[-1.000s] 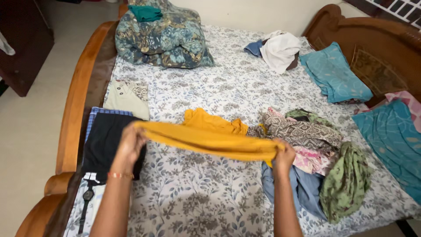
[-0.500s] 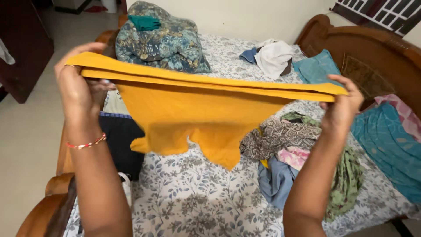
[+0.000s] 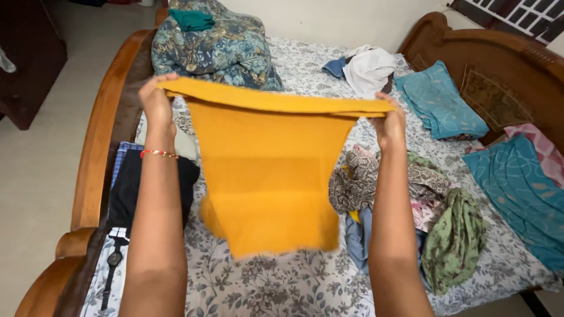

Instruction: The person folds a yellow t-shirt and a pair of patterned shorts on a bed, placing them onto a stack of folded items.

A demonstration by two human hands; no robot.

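Note:
A mustard-yellow garment hangs in the air over the bed, stretched flat between both hands. My left hand pinches its top left corner; a red bead bracelet sits on that wrist. My right hand pinches the top right corner. The cloth's lower edge dangles just above the floral bedsheet and hides the middle of the bed.
A heap of unfolded clothes lies to the right. Folded dark clothes and a wristwatch lie at the left edge. A bundled quilt, white cloth and teal pillows lie farther back. A wooden frame borders the bed.
Both hands lifted the yellow garment off the bed and spread it wide, then moved forward and closer together. The cloth now hangs straight down, its full length unfurled.

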